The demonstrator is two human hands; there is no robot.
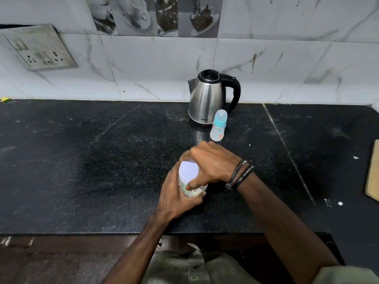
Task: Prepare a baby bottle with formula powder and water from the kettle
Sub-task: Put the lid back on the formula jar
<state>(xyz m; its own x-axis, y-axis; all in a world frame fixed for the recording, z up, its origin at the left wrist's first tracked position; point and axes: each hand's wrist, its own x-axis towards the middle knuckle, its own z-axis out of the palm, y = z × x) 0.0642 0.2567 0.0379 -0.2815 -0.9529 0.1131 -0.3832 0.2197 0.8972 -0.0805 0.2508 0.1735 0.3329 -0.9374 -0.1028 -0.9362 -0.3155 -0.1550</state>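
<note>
left hand [178, 196]: mine, wrapped around the body of the white round formula tin [189, 181], holding it on the black speckled stone tabletop [102, 160]
right hand [213, 163]: draped over the tin's pale lid, fingers curled on its rim, thumb pressed on the side
baby bottle [218, 126]: small clear plastic one with a blue collar and cap on, upright just past my hands
kettle [207, 98]: shiny steel electric one with a black handle, right behind the bottle by the marble wall tiles [164, 64]
</note>
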